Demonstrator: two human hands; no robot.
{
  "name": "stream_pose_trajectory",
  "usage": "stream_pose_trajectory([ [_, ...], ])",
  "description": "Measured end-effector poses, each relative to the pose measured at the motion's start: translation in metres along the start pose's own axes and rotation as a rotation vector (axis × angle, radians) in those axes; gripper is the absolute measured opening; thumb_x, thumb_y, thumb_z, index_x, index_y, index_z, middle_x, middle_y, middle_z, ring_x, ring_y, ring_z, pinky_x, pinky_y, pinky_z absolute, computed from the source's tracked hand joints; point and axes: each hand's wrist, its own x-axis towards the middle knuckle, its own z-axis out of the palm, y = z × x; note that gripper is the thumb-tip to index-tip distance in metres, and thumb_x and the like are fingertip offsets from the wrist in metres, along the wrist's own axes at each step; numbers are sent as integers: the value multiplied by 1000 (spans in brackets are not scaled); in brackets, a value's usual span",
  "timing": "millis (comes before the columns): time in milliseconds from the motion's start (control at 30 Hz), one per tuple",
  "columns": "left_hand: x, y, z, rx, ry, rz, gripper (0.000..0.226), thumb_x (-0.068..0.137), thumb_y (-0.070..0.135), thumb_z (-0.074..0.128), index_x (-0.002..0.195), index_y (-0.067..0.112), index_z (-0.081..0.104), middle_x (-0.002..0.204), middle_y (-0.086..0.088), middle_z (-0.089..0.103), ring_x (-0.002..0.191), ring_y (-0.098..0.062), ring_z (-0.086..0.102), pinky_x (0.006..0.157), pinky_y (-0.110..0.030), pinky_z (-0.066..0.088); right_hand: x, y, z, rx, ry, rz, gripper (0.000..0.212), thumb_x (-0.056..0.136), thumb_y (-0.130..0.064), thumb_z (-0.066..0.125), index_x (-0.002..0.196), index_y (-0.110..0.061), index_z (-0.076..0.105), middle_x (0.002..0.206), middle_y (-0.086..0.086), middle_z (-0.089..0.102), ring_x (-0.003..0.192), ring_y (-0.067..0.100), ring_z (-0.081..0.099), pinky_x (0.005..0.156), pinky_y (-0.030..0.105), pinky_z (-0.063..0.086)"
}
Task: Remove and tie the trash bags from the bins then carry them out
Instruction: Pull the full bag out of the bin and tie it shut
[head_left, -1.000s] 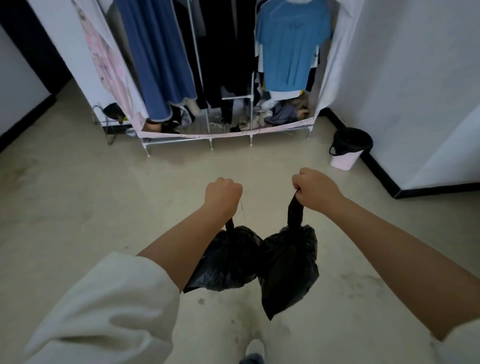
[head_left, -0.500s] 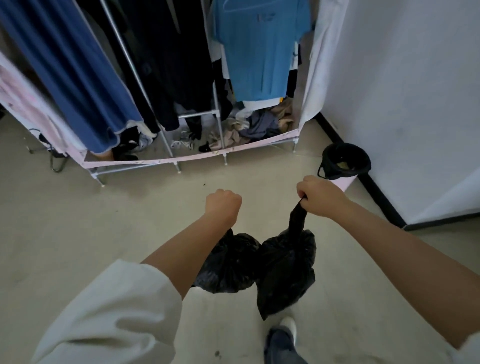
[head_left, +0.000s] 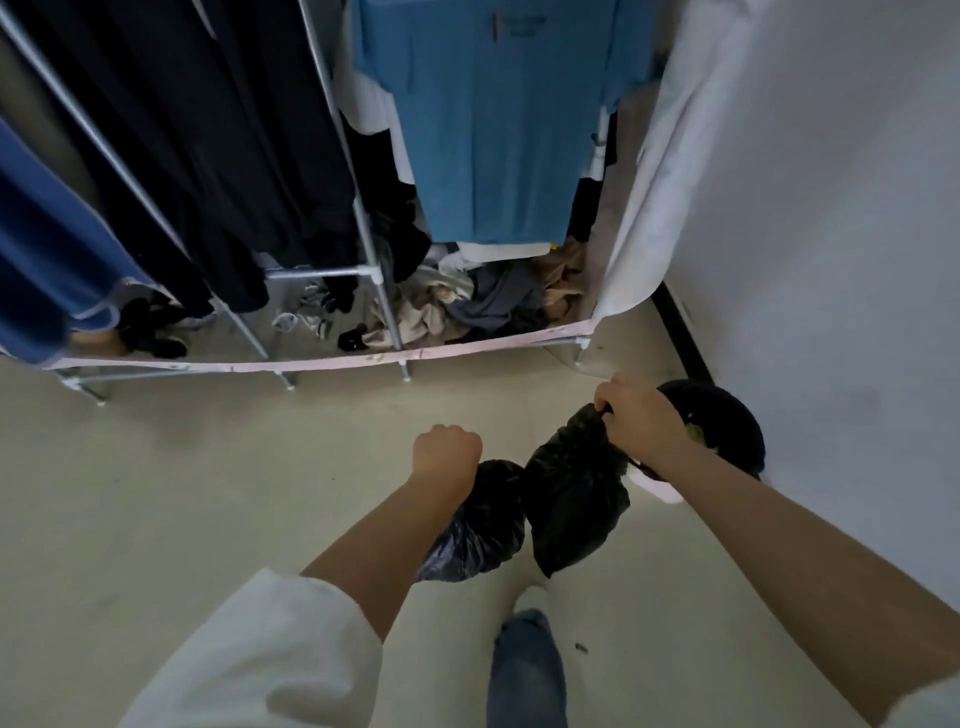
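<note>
Two tied black trash bags hang in front of me. My left hand (head_left: 447, 451) is fisted on the neck of the left trash bag (head_left: 480, 525), which dangles below my wrist. My right hand (head_left: 641, 418) grips the top of the right trash bag (head_left: 574, 499). Just behind my right hand, by the white wall, stands a small pink bin (head_left: 667, 488) lined with a black bag (head_left: 727, 431); my hand and forearm cover part of its rim.
A metal clothes rack (head_left: 363, 228) with hanging dark and blue garments and piled clothes (head_left: 467, 306) fills the space ahead. A white wall (head_left: 831, 260) with black skirting runs on the right. My foot (head_left: 530, 649) in jeans steps on the beige floor.
I have walked closer to the rack and the pink bin. My right hand has moved right and forward with its bag, until it overlaps the bin's rim. Both bags swing.
</note>
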Motion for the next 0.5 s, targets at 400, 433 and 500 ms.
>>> stream_pose_trajectory([
  [400,244,61,33,-238,-227,-296,34,92,11,46,126,11,49,124,-8,56,116,-25,52,90,-30,46,242,131,105,-93,-374,-62,24,90,-2,40,108,-3,56,119,15,49,110,30,48,89,37,45],
  [433,261,65,41,-249,-241,-328,36,92,11,46,128,11,47,124,-8,56,117,-24,53,90,-30,47,259,140,120,-110,-410,-85,25,90,-2,40,109,-3,55,119,15,49,110,29,48,88,36,44],
  [500,291,74,60,-269,-264,-385,39,90,11,49,129,12,46,123,-8,56,116,-24,53,89,-30,47,285,157,152,-141,-476,-133,25,90,-2,41,111,-4,54,119,15,49,111,29,47,88,36,44],
])
